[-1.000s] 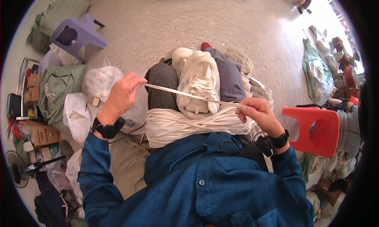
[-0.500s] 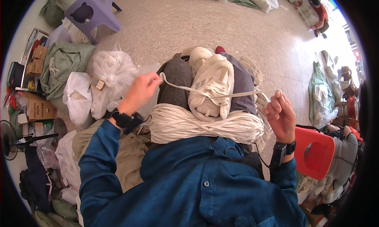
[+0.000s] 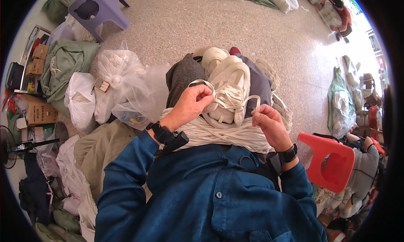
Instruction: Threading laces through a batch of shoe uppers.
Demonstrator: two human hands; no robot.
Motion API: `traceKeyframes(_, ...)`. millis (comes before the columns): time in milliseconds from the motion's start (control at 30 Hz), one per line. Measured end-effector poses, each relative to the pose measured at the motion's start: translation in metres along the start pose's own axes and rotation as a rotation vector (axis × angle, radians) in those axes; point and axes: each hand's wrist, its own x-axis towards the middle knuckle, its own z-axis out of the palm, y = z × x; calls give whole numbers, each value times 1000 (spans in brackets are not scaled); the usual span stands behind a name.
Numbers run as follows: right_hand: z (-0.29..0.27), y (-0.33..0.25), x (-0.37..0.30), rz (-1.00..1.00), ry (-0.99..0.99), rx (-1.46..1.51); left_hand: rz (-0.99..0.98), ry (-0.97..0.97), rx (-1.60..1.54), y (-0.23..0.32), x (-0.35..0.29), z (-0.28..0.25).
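A cream sneaker [image 3: 230, 84] rests between my thighs, its opening toward me and its laces crossed over the tongue. My left hand [image 3: 191, 104] is closed at the shoe's left side, pinching one end of the shoelace [image 3: 251, 98], which loops up beside the fingers. On the right, my right hand [image 3: 269, 121] pinches the other lace end, which arcs from the shoe to its fingertips. Across my lap, just below the shoe, lies a thick bundle of off-white laces [image 3: 216, 134], partly hidden by both hands. Another pale shoe [image 3: 213, 57] shows beyond the first.
Plastic bags [image 3: 118, 74] and a small phone-like device [image 3: 102, 84] lie at my left. A purple stool [image 3: 99, 10] stands far left, a red stool [image 3: 330, 162] at right. Another person in red [image 3: 343, 17] crouches far right, and one in grey [image 3: 364, 170] is nearer.
Both hands have come inward from wide apart to close beside the shoe. The lace, stretched taut sideways before, now hangs in slack loops.
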Motion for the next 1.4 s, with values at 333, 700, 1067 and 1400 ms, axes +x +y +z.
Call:
traceKeyframes(333,-3,12,4,-26,52,-220,-45,-22,85,6,1,-2)
traceKeyframes(700,4,14,7,-24,74,-205,95,47,291,17,2,2)
traceKeyframes(1067,4,19,9,-23,94,-183,19,-11,230,26,2,4)
traceKeyframes(1400,4,22,8,-61,85,-205,113,-52,512,30,1,7)
